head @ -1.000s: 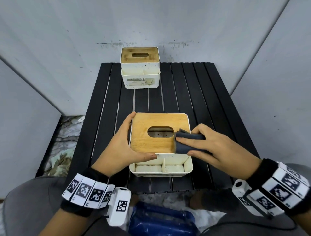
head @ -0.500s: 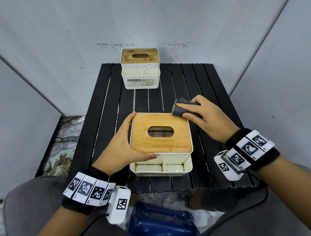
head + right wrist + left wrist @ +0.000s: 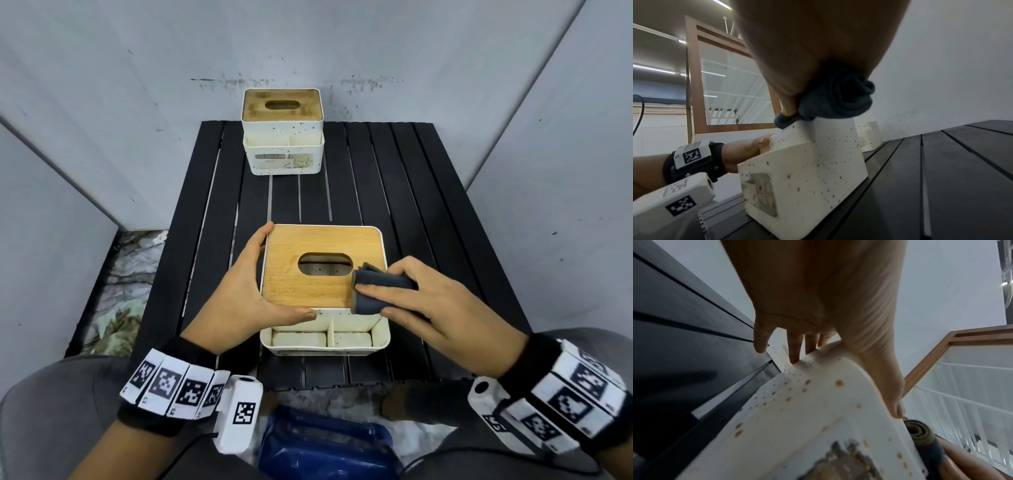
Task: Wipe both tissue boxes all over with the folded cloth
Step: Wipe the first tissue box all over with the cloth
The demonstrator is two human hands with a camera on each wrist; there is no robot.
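Observation:
The near tissue box (image 3: pixel 322 274), white with a wooden lid, stands on the table close to me. My left hand (image 3: pixel 253 291) braces its left front corner, straight fingers flat on the left wall and thumb along the front edge. My right hand (image 3: pixel 428 308) grips the folded dark grey cloth (image 3: pixel 380 291) and presses it on the lid's near right corner. In the right wrist view the cloth (image 3: pixel 838 97) sits on the box (image 3: pixel 807 170) top edge. The far tissue box (image 3: pixel 283 133), speckled and dirty, stands at the table's back edge.
The black slatted table (image 3: pixel 394 192) is boxed in by grey walls behind and on both sides. A blue bag (image 3: pixel 325 445) lies below the table's near edge between my knees. Crumpled sheeting (image 3: pixel 126 291) covers the floor to the left.
My right hand carried the cloth out to the lid's far right corner, then back along the right side to the near right corner. The left hand and both boxes stayed put.

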